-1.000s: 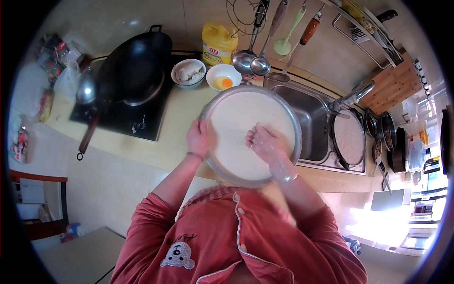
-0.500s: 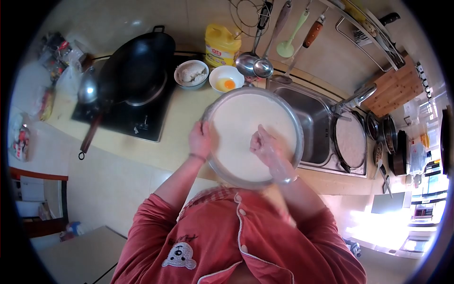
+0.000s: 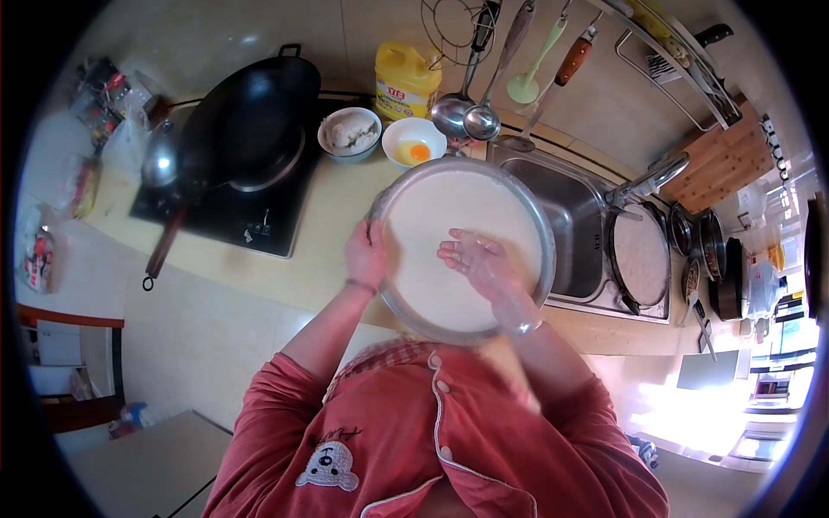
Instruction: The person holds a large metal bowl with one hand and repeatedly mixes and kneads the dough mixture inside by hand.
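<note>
A large metal basin [image 3: 546,226] of smooth white batter or dough [image 3: 432,276] stands on the counter in front of me. My left hand [image 3: 367,252] grips the basin's left rim, its thumb at the edge. Over the right half of the white contents, my right hand [image 3: 485,263] is wet with white residue, its fingers stretched out to the left and holding nothing. Behind the basin are a bowl with a raw egg [image 3: 418,152] and a bowl of white food [image 3: 350,133].
A black wok [image 3: 246,121] rests on the cooktop [image 3: 268,226] at the left. A yellow jug [image 3: 406,82] stands at the wall below hanging ladles [image 3: 481,122]. To the right are a sink [image 3: 574,220], a round pan of white stuff [image 3: 639,255] and a cutting board [image 3: 721,160].
My right hand's fingers were curled in half a second ago and are now extended to the left. My left hand has kept its hold on the rim.
</note>
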The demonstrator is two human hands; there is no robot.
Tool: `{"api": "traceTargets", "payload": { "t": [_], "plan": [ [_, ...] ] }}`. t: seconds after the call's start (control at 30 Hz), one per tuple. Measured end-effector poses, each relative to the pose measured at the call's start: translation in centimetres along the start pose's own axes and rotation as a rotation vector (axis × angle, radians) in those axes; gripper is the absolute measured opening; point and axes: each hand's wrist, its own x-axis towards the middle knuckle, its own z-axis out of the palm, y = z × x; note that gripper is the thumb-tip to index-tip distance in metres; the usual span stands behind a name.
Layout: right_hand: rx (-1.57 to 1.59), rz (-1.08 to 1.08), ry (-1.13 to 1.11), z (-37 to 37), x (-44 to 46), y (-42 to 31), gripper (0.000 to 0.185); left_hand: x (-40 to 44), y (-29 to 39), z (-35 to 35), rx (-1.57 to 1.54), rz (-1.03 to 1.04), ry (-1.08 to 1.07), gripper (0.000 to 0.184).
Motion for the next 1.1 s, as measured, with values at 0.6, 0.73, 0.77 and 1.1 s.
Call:
{"api": "traceTargets", "payload": {
  "t": [0.6,0.73,0.77,1.1],
  "plan": [
    [-0.538,-0.086,0.036,0.9,2.3,-0.1,0.031,-0.1,0.6,-0.1,-0.054,-0.023,0.007,0.029],
    [-1.313,-0.233,-0.002,1.0,4.8,0.1,0.022,-0.1,0.9,-0.5,-0.023,-0.067,-0.027,0.028],
    [-1.676,-0.37,-0.076,0.8,5.5,0.4,0.02,-0.2,0.9,-0.5,-0.022,-0.069,-0.016,0.028],
    [-1.812,0.006,0.025,-2.8,11.6,3.5,0.013,-0.2,0.9,0.0,0.017,-0.091,0.038,0.027]
  ]
}}
